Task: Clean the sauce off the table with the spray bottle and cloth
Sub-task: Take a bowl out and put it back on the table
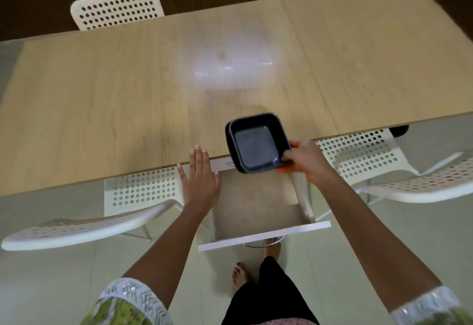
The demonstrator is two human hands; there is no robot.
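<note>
Head view, looking down: my right hand (304,158) grips the near right corner of a dark square dish (257,143), empty, mouth facing up, tilted slightly, held over the near edge of the wooden table (102,99). My left hand (199,173) is flat and open, fingers extended toward the table edge, holding nothing. Below both hands an open white drawer (261,212) projects toward me. White perforated chairs (133,196) flank it. A pale sheen (225,66) marks the tabletop centre.
</note>
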